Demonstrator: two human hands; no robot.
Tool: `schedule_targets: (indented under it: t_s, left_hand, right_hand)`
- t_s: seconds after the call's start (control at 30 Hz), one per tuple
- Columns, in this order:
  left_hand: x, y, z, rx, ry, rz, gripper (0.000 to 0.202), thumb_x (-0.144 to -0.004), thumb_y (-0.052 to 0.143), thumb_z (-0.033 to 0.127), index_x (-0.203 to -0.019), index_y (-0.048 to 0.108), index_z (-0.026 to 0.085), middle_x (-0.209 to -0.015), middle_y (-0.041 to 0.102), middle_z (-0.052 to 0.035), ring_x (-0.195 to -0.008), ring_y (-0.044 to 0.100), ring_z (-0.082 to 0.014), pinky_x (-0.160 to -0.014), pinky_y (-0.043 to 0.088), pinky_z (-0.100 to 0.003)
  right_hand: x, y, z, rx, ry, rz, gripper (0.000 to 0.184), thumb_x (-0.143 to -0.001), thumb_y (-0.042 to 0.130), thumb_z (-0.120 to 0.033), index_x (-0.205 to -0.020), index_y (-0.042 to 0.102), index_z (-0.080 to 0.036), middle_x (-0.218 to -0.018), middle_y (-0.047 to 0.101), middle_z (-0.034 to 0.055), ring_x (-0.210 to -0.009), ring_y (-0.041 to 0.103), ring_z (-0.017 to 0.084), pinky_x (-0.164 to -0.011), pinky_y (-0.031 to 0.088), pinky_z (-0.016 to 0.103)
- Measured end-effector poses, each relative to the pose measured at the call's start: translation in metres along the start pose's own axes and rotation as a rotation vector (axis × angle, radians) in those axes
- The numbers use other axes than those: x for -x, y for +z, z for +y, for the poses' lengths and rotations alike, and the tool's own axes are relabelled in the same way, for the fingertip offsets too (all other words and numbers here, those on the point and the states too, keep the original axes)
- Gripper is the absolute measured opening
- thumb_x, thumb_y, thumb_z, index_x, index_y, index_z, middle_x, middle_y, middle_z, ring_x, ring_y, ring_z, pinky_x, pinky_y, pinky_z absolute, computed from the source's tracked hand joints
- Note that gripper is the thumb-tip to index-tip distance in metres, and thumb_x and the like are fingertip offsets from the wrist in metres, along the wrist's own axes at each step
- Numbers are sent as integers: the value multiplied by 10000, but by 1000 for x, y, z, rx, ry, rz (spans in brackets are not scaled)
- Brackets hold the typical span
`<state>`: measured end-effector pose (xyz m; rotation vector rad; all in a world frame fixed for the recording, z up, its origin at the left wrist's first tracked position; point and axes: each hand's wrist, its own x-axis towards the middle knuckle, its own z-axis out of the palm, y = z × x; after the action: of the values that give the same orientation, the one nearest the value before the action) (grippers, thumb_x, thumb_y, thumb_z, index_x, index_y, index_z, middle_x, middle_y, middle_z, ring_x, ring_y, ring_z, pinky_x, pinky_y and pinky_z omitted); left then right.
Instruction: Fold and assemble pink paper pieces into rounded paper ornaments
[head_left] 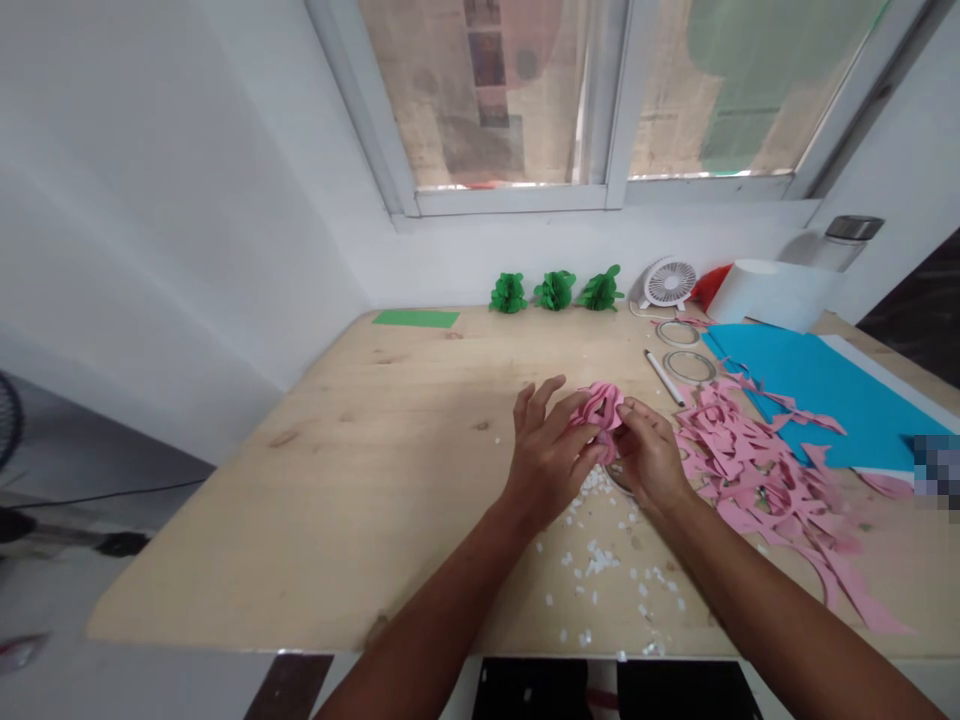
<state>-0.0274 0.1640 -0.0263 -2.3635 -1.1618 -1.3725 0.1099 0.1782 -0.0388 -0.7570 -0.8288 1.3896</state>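
Observation:
Both my hands meet over the middle of a wooden table (360, 480) around a pink paper flower (598, 405). My left hand (546, 450) cups the flower from the left, thumb and forefinger pinched on its petals while the other fingers stretch upward. My right hand (649, 452) grips the flower's lower right side with curled fingers. The flower is lifted slightly off the tabletop.
Pink paper scraps (757, 480) lie right of my hands beside blue sheets (825, 385). White bits (600, 560) are scattered near the front edge. Three green paper flowers (555, 290), a green sheet (416, 318), a small fan (670, 282), tape rings (688, 367) and a pen (664, 377) sit farther back.

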Motion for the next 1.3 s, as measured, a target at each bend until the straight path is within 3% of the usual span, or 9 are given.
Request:
schedule_targets:
  t_s: [0.4,0.7,1.03,1.3]
  left_hand:
    - [1,2,2,64,-83,27,59,-771,620,207,-760,673,229,-1117,631,-34,-1243,394,-252,-1038,308,-487]
    - [2,2,1,-14,0,57,103,-797,599,195,-734,668,236,-1116,644,-12,-1242,408,-246,-1066,250,-522]
    - [1,-1,3,-40,-3,7,126,-809,583,194,-724,666,235,-1138,646,-3,-1267,400,-252,-1075,245,-538]
    - [1,4,5,-66,23,71,138,-806,578,167,-689,635,213,-1096,663,-14,-1254,422,-247,-1067,260,-537]
  right_hand:
    - [1,1,-1,-8,7,-22,153,-712,683,-312,-690,601,-185,-638,574,-20,-538,494,107,-490,397,219]
    - [2,2,-2,34,-17,-10,188,-719,682,-323,-643,578,-186,-562,513,-44,-493,446,93,-473,369,209]
    - [1,-2,2,117,-42,-4,187,-747,648,-340,-646,567,-205,-555,517,-37,-498,449,109,-491,382,221]
    - [0,-6,7,174,-82,-8,205,-776,620,-341,-634,556,-208,-557,518,-43,-511,447,110,-513,380,224]
